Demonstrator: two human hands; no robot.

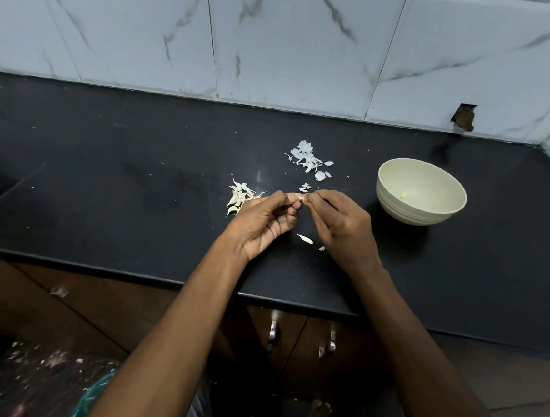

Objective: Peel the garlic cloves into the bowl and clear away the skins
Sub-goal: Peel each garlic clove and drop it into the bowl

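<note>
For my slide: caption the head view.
Both hands peel a garlic clove beside a bowl.

The garlic clove (301, 198) pinched between the two hands is almost wholly covered by the fingers (294, 196), so how much skin it keeps cannot be told. The scrap in the bowl (403, 194) (pale, toward the bowl's 7 o'clock side) is too small to tell clove from skin. At 9 o'clock the worktop (102, 174) runs off the picture's edge, and the floor (19, 389) at 7 o'clock is blurred.
</note>
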